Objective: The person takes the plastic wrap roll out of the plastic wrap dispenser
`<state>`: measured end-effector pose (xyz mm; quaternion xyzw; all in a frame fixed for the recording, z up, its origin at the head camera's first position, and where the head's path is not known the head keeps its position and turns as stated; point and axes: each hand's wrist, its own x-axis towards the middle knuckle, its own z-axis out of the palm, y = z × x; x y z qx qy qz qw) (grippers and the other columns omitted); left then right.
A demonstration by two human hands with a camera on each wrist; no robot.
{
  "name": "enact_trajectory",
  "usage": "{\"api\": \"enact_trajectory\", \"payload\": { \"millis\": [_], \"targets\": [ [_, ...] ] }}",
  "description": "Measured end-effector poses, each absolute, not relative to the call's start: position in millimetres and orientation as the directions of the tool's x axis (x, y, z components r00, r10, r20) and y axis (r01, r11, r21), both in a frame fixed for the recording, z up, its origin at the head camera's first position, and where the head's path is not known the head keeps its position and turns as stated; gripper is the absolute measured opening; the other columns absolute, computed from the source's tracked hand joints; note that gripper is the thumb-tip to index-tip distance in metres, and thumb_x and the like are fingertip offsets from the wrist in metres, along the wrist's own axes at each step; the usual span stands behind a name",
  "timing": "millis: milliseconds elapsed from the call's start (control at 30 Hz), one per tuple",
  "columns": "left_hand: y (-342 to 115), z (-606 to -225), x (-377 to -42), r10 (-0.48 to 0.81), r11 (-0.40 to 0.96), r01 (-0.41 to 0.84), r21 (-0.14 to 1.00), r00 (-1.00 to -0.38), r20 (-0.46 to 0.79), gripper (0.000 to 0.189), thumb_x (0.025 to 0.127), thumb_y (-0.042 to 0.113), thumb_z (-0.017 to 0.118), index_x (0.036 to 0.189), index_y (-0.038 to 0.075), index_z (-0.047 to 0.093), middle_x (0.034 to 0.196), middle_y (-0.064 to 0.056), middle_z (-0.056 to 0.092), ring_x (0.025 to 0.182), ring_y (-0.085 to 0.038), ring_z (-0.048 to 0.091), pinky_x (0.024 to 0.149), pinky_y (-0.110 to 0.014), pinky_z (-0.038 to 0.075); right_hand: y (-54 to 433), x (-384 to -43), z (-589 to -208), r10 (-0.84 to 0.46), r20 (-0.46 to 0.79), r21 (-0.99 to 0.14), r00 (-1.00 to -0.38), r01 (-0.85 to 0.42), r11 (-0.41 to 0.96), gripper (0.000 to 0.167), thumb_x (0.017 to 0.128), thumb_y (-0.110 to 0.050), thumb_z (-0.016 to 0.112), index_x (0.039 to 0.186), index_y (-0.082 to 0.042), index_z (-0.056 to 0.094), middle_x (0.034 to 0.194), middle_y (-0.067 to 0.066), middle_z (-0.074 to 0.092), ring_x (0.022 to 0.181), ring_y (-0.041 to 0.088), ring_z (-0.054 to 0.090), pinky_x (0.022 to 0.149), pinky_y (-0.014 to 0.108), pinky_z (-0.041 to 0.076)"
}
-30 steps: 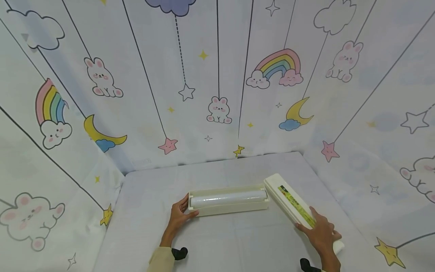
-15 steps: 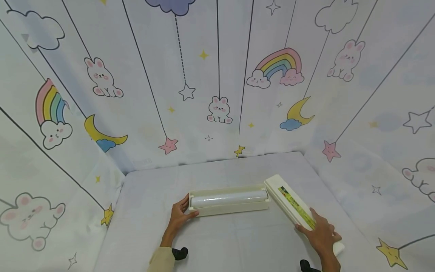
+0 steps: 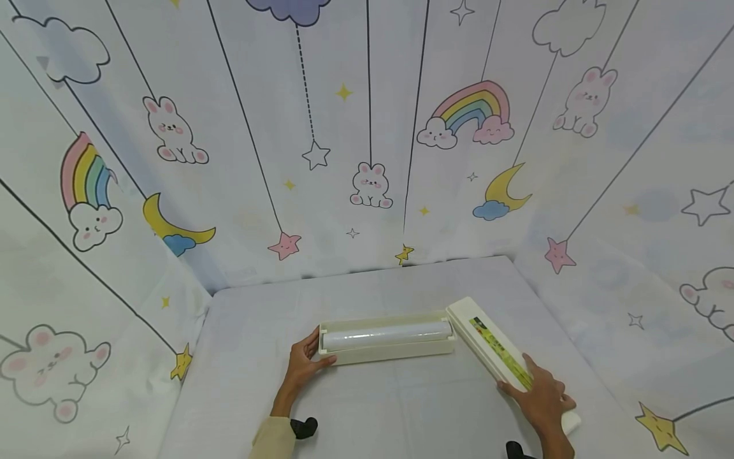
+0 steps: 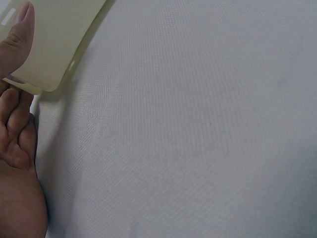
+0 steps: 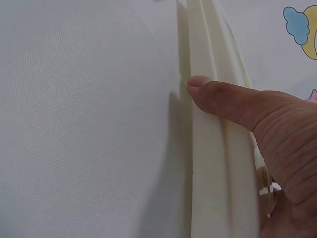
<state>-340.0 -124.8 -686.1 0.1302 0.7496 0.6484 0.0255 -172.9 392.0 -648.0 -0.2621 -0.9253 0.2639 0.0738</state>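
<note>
A long cream cling film box (image 3: 390,354) lies on the table with its top open, and a roll of cling film (image 3: 384,333) rests inside it. My left hand (image 3: 302,362) grips the box's left end, thumb on the front wall (image 4: 54,49) and the other fingers round the end. To the right, my right hand (image 3: 539,389) holds the box's long lid (image 3: 487,331) across its near part, thumb along one side edge (image 5: 208,148). The lid slants from the box's right end toward me, its yellow-green label facing up. The right hand's other fingers are mostly hidden in the right wrist view.
A white cloth covers the table (image 3: 367,414). White curtains (image 3: 367,127) printed with rabbits, stars and rainbows stand at the back and both sides. Black wrist mounts (image 3: 304,428) show near both wrists.
The lid's far end has sunk very slightly, with the right hand still gripping it. The left hand and the box stay where they were.
</note>
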Motion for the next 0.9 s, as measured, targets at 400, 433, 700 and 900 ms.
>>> {"api": "enact_trajectory", "payload": {
  "millis": [400, 433, 700, 900],
  "targets": [
    [-125.7, -687.0, -339.9, 0.229, 0.132, 0.181, 0.975, -0.962, 0.148, 0.094, 0.086, 0.004, 0.092, 0.165, -0.003, 0.042, 0.170, -0.021, 0.045, 0.157, -0.043, 0.047, 0.129, -0.054, 0.036, 394.2, -175.8, -656.7, 0.520, 0.002, -0.506, -0.854, 0.447, 0.737, 0.107, 0.079, -0.041, 0.094, 0.163, 0.000, 0.042, 0.149, 0.043, 0.050, 0.119, 0.065, 0.047, 0.095, 0.080, 0.029],
    [-125.6, -687.0, -339.9, 0.228, 0.133, 0.179, 0.975, -0.963, 0.146, 0.094, 0.086, 0.004, 0.092, 0.165, -0.003, 0.042, 0.170, -0.021, 0.045, 0.157, -0.043, 0.046, 0.129, -0.054, 0.036, 394.1, -175.8, -657.0, 0.520, 0.004, -0.507, -0.854, 0.446, 0.738, 0.107, 0.079, -0.041, 0.094, 0.163, 0.000, 0.042, 0.149, 0.043, 0.050, 0.119, 0.065, 0.047, 0.095, 0.080, 0.029],
    [-125.7, -686.9, -339.8, 0.226, 0.139, 0.174, 0.975, -0.964, 0.140, 0.094, 0.086, 0.004, 0.092, 0.165, -0.003, 0.042, 0.170, -0.021, 0.045, 0.157, -0.042, 0.046, 0.129, -0.054, 0.036, 393.6, -176.9, -660.6, 0.524, 0.010, -0.497, -0.851, 0.451, 0.742, 0.105, 0.080, -0.040, 0.093, 0.164, 0.000, 0.041, 0.148, 0.043, 0.050, 0.119, 0.065, 0.047, 0.095, 0.082, 0.030],
    [-126.5, -686.3, -340.4, 0.226, 0.143, 0.145, 0.979, -0.968, 0.110, 0.094, 0.086, 0.005, 0.092, 0.166, 0.000, 0.042, 0.170, -0.018, 0.045, 0.158, -0.039, 0.047, 0.131, -0.048, 0.037, 392.8, -177.0, -662.2, 0.530, 0.004, -0.492, -0.848, 0.460, 0.739, 0.107, 0.079, -0.040, 0.093, 0.164, 0.000, 0.040, 0.148, 0.044, 0.050, 0.117, 0.064, 0.047, 0.094, 0.081, 0.030]
  ]
}}
